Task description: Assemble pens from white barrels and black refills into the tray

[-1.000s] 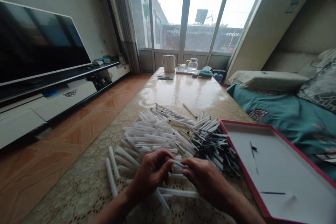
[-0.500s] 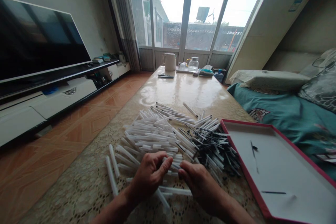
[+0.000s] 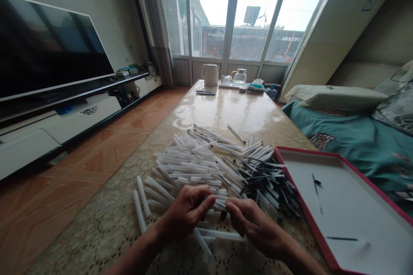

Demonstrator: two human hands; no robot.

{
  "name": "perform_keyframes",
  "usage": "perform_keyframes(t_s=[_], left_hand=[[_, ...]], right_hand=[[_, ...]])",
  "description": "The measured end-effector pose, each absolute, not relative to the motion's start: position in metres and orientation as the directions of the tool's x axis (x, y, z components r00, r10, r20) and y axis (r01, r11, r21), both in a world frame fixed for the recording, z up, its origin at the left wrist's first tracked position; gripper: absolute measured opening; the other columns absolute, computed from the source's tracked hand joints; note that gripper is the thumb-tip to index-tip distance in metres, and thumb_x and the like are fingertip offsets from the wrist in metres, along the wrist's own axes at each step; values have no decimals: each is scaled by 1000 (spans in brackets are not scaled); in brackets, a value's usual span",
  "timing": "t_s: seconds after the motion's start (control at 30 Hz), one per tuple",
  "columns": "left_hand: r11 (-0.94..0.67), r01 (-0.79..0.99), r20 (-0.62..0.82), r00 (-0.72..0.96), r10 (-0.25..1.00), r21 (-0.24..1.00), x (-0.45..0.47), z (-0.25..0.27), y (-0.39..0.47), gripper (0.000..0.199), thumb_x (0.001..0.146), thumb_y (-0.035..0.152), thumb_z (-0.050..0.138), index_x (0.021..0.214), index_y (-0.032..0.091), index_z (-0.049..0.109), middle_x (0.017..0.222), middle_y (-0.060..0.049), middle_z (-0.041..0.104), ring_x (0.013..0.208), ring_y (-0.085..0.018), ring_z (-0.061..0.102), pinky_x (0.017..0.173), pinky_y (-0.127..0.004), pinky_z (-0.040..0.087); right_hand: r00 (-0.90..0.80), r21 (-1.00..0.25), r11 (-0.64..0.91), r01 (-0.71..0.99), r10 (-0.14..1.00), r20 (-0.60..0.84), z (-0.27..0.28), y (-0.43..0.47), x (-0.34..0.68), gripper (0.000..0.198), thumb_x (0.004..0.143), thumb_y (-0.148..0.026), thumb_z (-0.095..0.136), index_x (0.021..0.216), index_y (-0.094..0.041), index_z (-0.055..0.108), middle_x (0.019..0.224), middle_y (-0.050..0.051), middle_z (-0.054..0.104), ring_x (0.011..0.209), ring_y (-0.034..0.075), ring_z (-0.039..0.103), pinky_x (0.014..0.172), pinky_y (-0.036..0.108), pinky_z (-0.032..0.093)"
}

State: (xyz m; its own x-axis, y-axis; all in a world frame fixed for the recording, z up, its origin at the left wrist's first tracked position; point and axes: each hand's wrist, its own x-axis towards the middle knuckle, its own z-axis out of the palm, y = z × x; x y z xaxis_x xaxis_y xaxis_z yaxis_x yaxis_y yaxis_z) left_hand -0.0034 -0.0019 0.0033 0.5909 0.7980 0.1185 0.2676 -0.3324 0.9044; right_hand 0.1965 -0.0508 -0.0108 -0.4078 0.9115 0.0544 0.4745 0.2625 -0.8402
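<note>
Well, my left hand [image 3: 190, 209] and right hand [image 3: 251, 222] pinch a tube [image 3: 220, 204] between them, with the white pile [image 3: 183, 161] just past my fingers, and I should hold it straight and press softly so it won't bend.

Bright windows [image 3: 231, 13] overlook what may be brickwork [image 3: 247, 44].

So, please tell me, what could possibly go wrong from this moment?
The thin tube between the left hand and the right hand could slip, since only the fingers seem to hold it.

The left forearm might nudge the two loose tubes beside it, and they could roll across the table.

The black sticks partly overlap the white tubes, so the two might get mixed.
</note>
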Motion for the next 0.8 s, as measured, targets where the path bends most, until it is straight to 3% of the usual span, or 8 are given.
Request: perform_keyframes(t_s=[0.2, 0.3, 0.4, 0.5, 0.63, 0.7, 0.8], left_hand=[[-450, 320, 163, 636, 754, 834, -2, 6, -5, 38, 91, 38, 46, 60, 17, 48, 53, 5, 38, 49, -9, 36, 49, -23, 27], [-454, 347, 172, 607, 776, 821, -1, 7, -5, 42, 92, 38, 44, 55, 18, 39, 52, 5, 32, 49, -9, 32, 49, -24, 25], [-381, 388, 144, 517, 843, 839, 1, 7, -8, 45, 92, 41, 43, 53, 19, 34, 51, 5, 29, 48, -9, 30, 47, -24, 24], [-238, 350, 59, 453, 890, 906, 8, 6, -12, 47, 90, 48, 43, 53, 21, 33, 48, 6, 30, 44, -8, 29, 42, -23, 22], [-8, 184, -69, 409, 910, 983, 9, 6, -12, 48, 83, 56, 51, 52, 22, 36, 41, 8, 29, 36, -7, 25, 36, -22, 19], [73, 60, -88, 314, 945, 996, 1, 10, -4, 49, 79, 57, 56, 51, 22, 36, 39, 9, 28, 34, -5, 21, 34, -21, 17], [75, -84, -75, 10, 997, 994, -15, 16, 13, 49, 79, 52, 58, 50, 22, 33, 35, 10, 28, 30, -4, 17, 32, -19, 14]], right_hand=[[-464, -936, 134, 326, 885, -35, -10, -54, 198, 46, 98, -48, 33, 71, -16, 54, 62, -3, 41, 59, 10, 41, 55, 20, 34], [-460, -901, 205, 383, 888, 6, -14, -54, 195, 45, 99, -45, 31, 69, -17, 50, 63, -3, 45, 59, 10, 43, 57, 21, 35], [-374, -751, 327, 574, 920, 115, -19, -53, 192, 40, 100, -40, 30, 71, -18, 48, 64, -1, 52, 57, 11, 46, 56, 22, 32], [-348, -485, 417, 769, 909, 230, -18, -52, 191, 35, 100, -34, 34, 73, -19, 49, 62, 0, 56, 51, 11, 46, 50, 25, 23], [-433, -159, 520, 839, 816, 383, -8, -53, 200, 27, 98, -27, 44, 73, -20, 53, 61, 0, 56, 51, 13, 49, 50, 27, 20], [-412, -100, 503, 859, 793, 450, -4, -52, 212, 27, 98, -24, 44, 73, -20, 53, 61, 1, 56, 54, 13, 51, 52, 27, 23], [-236, -145, 361, 921, 815, 529, -4, -48, 232, 32, 99, -27, 39, 72, -20, 54, 62, 2, 57, 54, 14, 53, 53, 26, 27]])
